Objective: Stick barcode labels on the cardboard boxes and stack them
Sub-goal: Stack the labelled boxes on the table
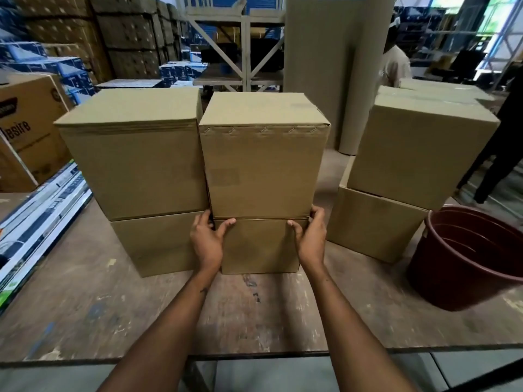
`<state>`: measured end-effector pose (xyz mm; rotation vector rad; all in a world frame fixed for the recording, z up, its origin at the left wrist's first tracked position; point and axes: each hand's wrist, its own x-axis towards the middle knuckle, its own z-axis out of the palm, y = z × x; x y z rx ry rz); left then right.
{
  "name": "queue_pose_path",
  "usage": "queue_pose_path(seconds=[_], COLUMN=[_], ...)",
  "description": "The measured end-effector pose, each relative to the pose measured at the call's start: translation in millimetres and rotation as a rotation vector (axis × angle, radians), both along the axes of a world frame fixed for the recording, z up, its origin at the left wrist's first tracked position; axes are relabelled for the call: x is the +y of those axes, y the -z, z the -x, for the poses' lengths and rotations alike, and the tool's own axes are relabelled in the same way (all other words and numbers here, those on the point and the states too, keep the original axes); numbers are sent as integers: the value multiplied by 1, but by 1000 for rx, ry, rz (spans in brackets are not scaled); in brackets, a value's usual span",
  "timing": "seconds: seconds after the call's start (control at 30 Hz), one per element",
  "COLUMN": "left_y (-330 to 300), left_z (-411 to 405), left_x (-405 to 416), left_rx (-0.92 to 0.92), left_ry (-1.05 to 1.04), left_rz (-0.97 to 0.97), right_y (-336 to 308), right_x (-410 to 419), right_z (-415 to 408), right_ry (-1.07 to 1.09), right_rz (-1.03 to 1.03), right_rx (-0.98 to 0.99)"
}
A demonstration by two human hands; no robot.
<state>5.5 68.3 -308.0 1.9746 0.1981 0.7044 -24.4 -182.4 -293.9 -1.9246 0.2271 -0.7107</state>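
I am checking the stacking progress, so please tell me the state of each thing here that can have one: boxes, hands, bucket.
Middle top box: closed, stacked on the lower one.
Middle bottom box: closed, on the table, held at both sides.
Left stack: two closed boxes, one on the other.
Right stack: top box sits skewed.
Left hand: grips the bottom box.
Right hand: grips the same box.
Bucket: tilted; its inside looks empty.

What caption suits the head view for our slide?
Both hands grip the lower box of the middle two-box stack on the worn table.
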Motion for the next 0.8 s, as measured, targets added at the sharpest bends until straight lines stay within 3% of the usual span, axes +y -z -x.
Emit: queue_pose_path(seconds=[0.6, 0.7, 0.8], left_y=[15, 24, 24], left_z=[15, 33, 54], left_x=[-61, -107, -164], left_rx=[-39, -56, -82], left_ry=[-270, -165, 76], left_rz=[152, 171, 139], right_y=[6, 14, 17], right_x=[-32, -55, -84], right_z=[-11, 3, 18], right_ry=[-215, -202, -144], right_rz=[66, 79, 80], right_rx=[62, 72, 82])
